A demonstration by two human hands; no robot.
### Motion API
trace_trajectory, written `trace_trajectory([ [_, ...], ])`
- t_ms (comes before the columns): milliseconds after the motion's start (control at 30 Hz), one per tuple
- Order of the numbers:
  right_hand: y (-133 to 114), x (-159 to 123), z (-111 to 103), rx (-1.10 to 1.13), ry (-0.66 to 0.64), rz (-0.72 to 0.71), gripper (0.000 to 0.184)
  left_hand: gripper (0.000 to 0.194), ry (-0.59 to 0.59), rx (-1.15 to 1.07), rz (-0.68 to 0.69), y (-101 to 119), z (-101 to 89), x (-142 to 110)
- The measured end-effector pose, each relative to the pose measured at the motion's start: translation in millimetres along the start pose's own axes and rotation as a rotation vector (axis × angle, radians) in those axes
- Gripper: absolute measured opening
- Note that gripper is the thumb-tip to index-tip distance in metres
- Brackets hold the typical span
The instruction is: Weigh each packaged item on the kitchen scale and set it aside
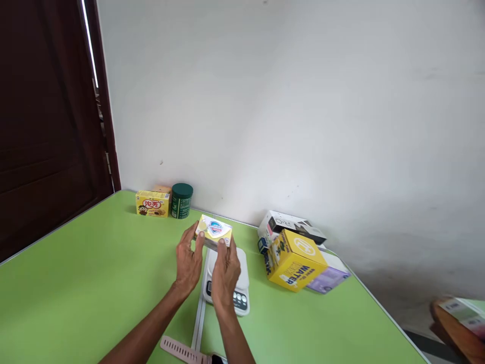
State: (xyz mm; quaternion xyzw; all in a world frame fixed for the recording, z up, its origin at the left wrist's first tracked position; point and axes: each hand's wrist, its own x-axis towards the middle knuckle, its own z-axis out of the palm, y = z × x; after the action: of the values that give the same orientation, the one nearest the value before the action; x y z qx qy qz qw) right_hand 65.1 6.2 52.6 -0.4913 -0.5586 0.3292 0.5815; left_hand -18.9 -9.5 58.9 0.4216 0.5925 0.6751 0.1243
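Observation:
Between my two hands is a small yellow and white soap box (214, 228), its printed face turned up. My left hand (188, 258) grips its left end, thumb on the near edge. On the right end, my right hand (226, 270) has its fingers closed around the box. Below the box and partly hidden by my right hand lies a white digital kitchen scale (242, 273) with a dark button panel. The soap box is held above the scale, apart from it.
A yellow snack box (152, 203) and a dark green canister (182, 201) stand by the wall. To the right, a yellow carton (296, 263) leans among white and purple boxes (329, 275). A pink watch strap (180, 349) and a metal ruler-like strip (198, 318) lie in front.

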Motion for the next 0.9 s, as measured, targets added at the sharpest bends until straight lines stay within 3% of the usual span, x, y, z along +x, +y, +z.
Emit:
trace_trajectory([
  [167, 28.8, 22.5, -54.0, -0.092, 0.086, -0.001, 0.073, 0.051, -0.132, -0.092, -0.071, -1.2, 53.0, -27.5],
  [333, 63.9, 20.5, -72.9, -0.117, 0.074, 0.035, 0.070, 0.049, -0.220, -0.032, -0.104, -20.8, 68.7, -45.6],
  [533, 66.7, 21.3, -70.2, -0.124, -0.010, 0.057, 0.072, 0.053, -0.238, 0.148, -0.111, -31.0, 63.1, -41.8],
  [667, 69.1, 29.2, -78.6, -0.094, -0.034, 0.107, 0.082, 0.058, -0.252, 0.162, -0.138, -36.7, 49.5, -31.4],
  [800, 89.7, 35.2, -98.6, -0.038, 0.003, 0.160, 0.103, 0.063, -0.223, 0.122, -0.204, -62.7, 24.7, -16.7],
  [900, 109.3, 35.1, -108.1, -0.030, -0.007, 0.177, 0.108, 0.069, -0.227, 0.027, -0.277, -88.8, 10.3, -10.4],
])
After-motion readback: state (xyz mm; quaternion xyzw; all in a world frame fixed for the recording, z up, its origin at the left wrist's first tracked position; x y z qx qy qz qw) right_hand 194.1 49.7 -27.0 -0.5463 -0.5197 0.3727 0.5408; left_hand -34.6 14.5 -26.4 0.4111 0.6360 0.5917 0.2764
